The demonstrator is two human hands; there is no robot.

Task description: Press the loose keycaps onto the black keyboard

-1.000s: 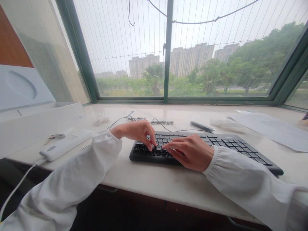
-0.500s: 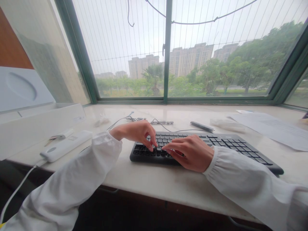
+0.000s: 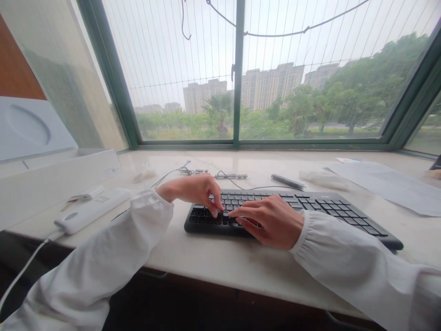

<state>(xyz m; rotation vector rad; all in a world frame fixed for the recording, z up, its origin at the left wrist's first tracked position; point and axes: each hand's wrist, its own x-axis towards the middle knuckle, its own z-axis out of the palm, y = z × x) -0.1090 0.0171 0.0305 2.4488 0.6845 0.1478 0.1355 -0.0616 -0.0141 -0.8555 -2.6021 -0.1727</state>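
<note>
A black keyboard lies on the pale stone sill in front of a wide window. My left hand arches over the keyboard's left end, its curled fingertips touching the keys. My right hand rests just right of it, fingers stretched leftward onto the lower key rows, close to the left hand's fingertips. Neither hand holds anything. Both arms wear white sleeves with gathered cuffs.
A white remote-like device with a white cable lies at the left, by a white box. Behind the keyboard sit thin cables and a dark pen. Papers lie at the right.
My fingers shift slightly over the keys; both hands stay at the keyboard's left end. The view has drifted a little.
</note>
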